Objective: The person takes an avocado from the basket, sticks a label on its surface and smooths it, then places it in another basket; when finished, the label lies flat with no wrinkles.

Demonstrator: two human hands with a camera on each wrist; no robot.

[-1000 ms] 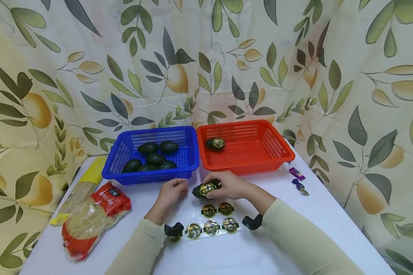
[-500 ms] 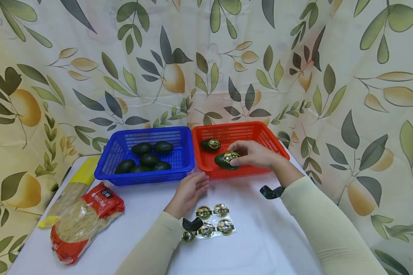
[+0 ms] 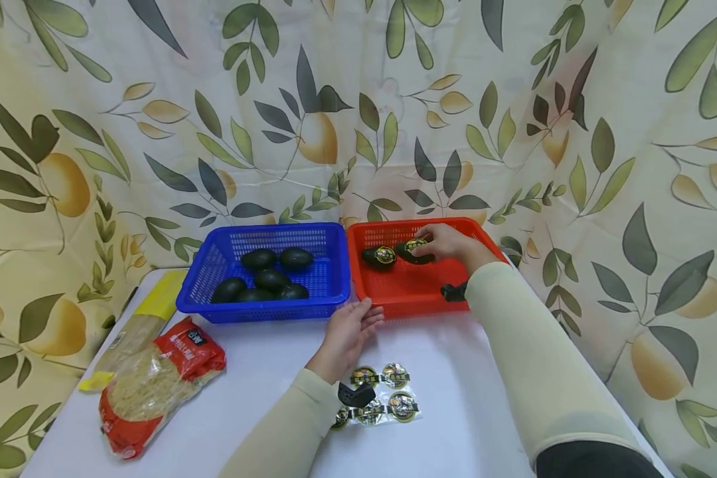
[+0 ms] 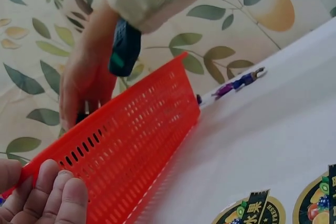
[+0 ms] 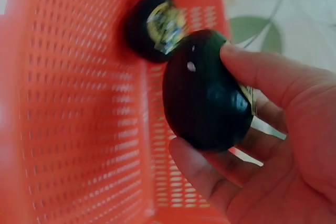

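My right hand (image 3: 445,242) reaches into the red basket (image 3: 484,249) and grips a dark avocado (image 3: 413,250) (image 5: 205,98) that bears a gold sticker. A second stickered avocado (image 3: 379,257) (image 5: 155,24) lies just left of it at the basket's back. My left hand (image 3: 352,326) rests with straight fingers (image 4: 58,200) against the red basket's front wall (image 4: 131,145). The blue basket (image 3: 215,265) holds several plain dark avocados (image 3: 269,275). A clear sheet of round gold stickers (image 3: 388,392) lies on the white table behind my left wrist.
A red bag of noodles (image 3: 155,378) and a yellow-ended packet (image 3: 137,325) lie at the table's left. Purple wrapped sweets (image 4: 239,83) sit right of the red basket. A leaf-patterned curtain (image 3: 358,113) hangs close behind both baskets.
My right hand lifted the stickered avocado off the table and carried it to the back of the red basket. My left hand slid forward to the basket's front wall.
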